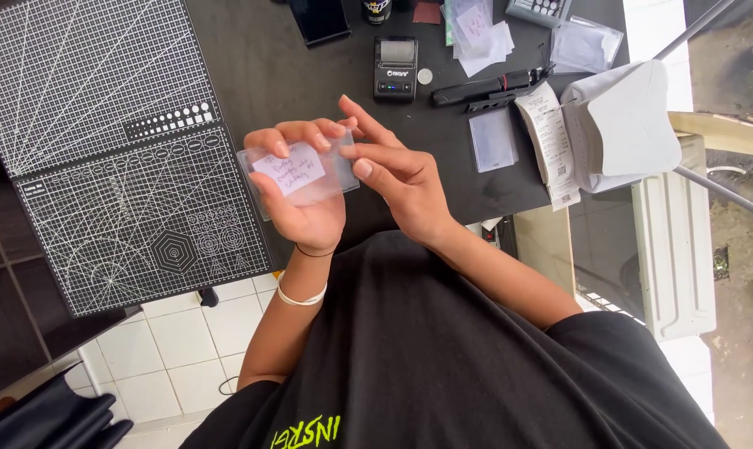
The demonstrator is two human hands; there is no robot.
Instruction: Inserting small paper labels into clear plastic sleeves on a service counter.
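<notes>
Left hand (300,199): fingers curled, gripping a clear plastic sleeve (297,173) with a small handwritten paper note (288,170) inside.
Right hand (393,170): fingers extended, loosely open, fingertips touching the sleeve's right edge.

You get one view only: head cam, looking steeply down from close above your hands (343,179) onto the dark bench (310,75).

A: What sort of place is this?
B: A small craft or packing workspace: a black tabletop (310,75) with gridded cutting mats (135,216) at left, a small label printer (395,68) and paper receipts (551,141) farther right, white floor tiles (168,349) nearby.
</notes>
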